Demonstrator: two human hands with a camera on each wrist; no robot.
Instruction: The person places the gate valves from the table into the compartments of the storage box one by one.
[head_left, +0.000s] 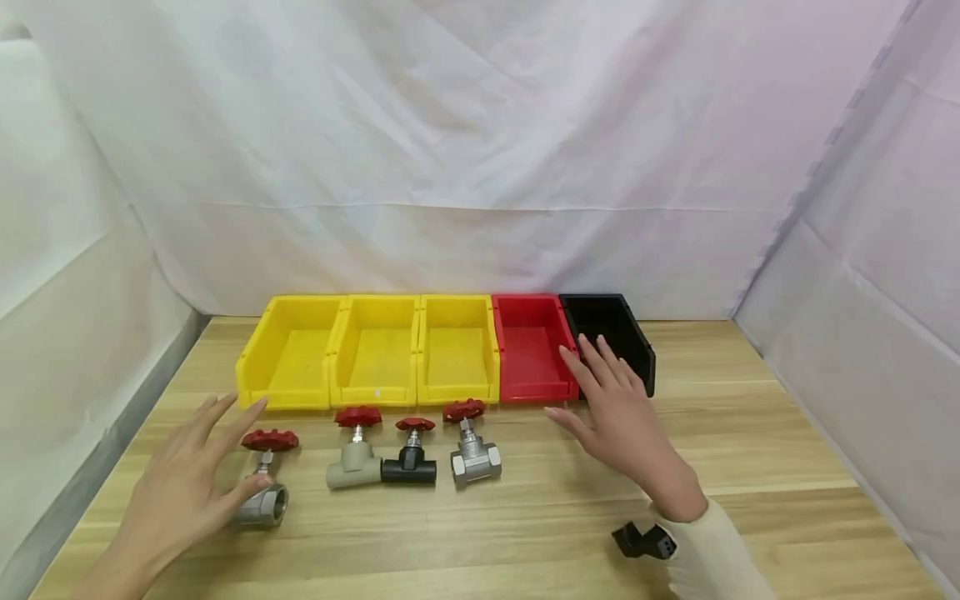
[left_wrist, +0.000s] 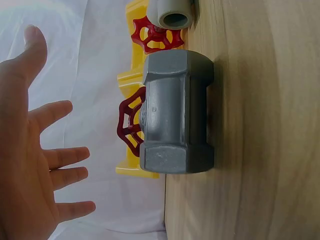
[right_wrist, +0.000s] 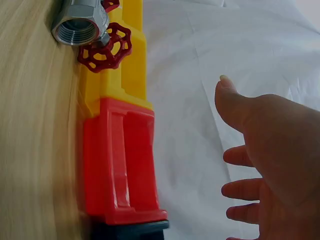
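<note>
gray metal valve [head_left: 260,508]: sits on the counter [head_left: 450,550], leftmost of four valves, in front of the leftmost yellow bin [head_left: 292,402]. body's long axis runs roughly left to right, one round open end facing right. stem points away from the person, toward the bins; red handwheel [head_left: 270,440] at its far end. beige valve [head_left: 354,468], black valve [head_left: 408,471] and silver metal valve [head_left: 476,462] stand to its right, wheels likewise on the bin side.

left hand [head_left: 176,483]: wide open, fingers spread, thumb well apart, nothing held. overlaps the gray valve from the head; left wrist view shows a gap between them.

right hand [head_left: 618,412]: also wide open, thumb out to the side, gripping nothing. from the head it overlaps the black bin [head_left: 643,354], beside the red bin [head_left: 536,392]; right wrist view shows it apart from the red one.
</note>
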